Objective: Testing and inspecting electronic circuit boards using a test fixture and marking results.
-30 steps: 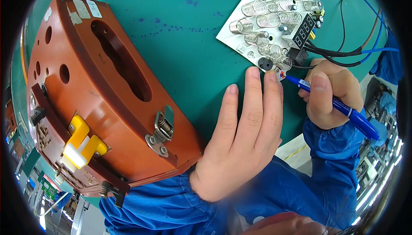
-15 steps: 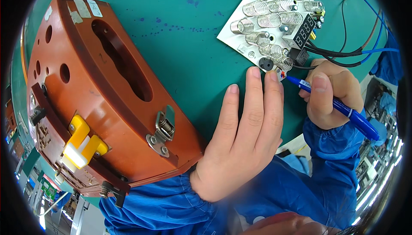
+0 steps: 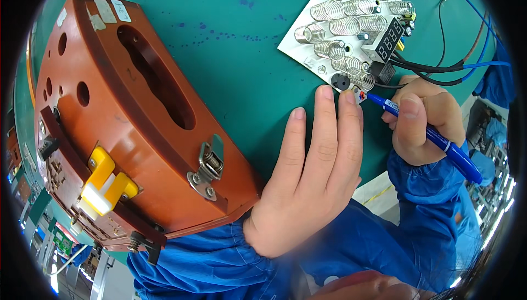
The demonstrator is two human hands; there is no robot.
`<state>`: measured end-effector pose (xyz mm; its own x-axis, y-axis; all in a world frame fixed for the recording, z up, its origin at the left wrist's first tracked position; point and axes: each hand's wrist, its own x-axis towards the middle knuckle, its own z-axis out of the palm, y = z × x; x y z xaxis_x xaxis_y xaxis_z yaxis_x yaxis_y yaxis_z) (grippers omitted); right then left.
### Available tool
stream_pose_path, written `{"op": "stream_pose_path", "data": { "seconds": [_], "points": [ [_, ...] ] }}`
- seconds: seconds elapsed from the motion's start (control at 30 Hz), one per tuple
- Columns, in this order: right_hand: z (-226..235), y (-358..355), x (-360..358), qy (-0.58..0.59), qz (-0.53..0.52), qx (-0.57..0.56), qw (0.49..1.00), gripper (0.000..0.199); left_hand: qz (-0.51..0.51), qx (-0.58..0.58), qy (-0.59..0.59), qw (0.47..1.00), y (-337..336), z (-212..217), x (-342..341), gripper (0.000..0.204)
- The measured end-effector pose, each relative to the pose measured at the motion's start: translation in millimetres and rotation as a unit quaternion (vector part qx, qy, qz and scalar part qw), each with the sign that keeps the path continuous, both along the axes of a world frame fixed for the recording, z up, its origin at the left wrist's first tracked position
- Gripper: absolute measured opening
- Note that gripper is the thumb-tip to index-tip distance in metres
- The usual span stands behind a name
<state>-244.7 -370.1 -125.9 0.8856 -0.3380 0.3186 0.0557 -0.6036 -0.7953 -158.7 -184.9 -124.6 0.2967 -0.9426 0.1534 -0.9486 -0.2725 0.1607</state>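
A blue marker pen (image 3: 433, 135) is gripped in my right hand (image 3: 425, 119), its tip at the near corner of a white circuit board (image 3: 302, 53), where a small red and blue patch shows. Rows of metal coil springs (image 3: 345, 26) stand on the board beside a four-digit display (image 3: 390, 39) and a round black buzzer (image 3: 340, 82). My left hand (image 3: 313, 182) lies flat with fingers stretched out. Its fingertips touch the board's near edge by the buzzer.
A large reddish-brown fixture box (image 3: 137, 113) with a slot, metal latch (image 3: 207, 165) and yellow bracket (image 3: 107, 182) stands at the left, close to my left forearm. Black and blue wires (image 3: 444, 69) run off the board's right side. Purple ink spots (image 3: 214, 34) mark the green mat (image 3: 236, 80).
The rear end of the marker has dipped slightly toward me while its tip stays at the board's corner. My left hand and the board have not moved.
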Motion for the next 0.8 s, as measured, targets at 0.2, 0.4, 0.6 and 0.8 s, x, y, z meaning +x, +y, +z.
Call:
{"op": "stream_pose_path", "data": {
  "seconds": [0.2,0.4,0.6,0.8],
  "points": [
    [-3.1,-8.8,0.5,-0.029,0.015,0.003,0.999,0.024,-0.002,0.003,-0.005,1.0,-2.0,1.8,3.4,0.042],
    [-6.5,-22.7,4.2,-0.113,0.192,0.028,0.975,0.035,-0.014,0.033,0.026,0.999,2.7,12.0,7.4,0.058],
    [13.2,-31.4,4.3,-0.077,0.181,-0.06,0.979,0.032,-0.022,0.027,0.123,0.992,-1.8,15.2,4.4,0.083],
    [6.7,-24.7,-24.0,-0.163,-0.027,-0.115,0.98,0.023,-0.052,0.014,0.094,0.994,-9.2,22.9,0.6,0.075]
  ]
}}
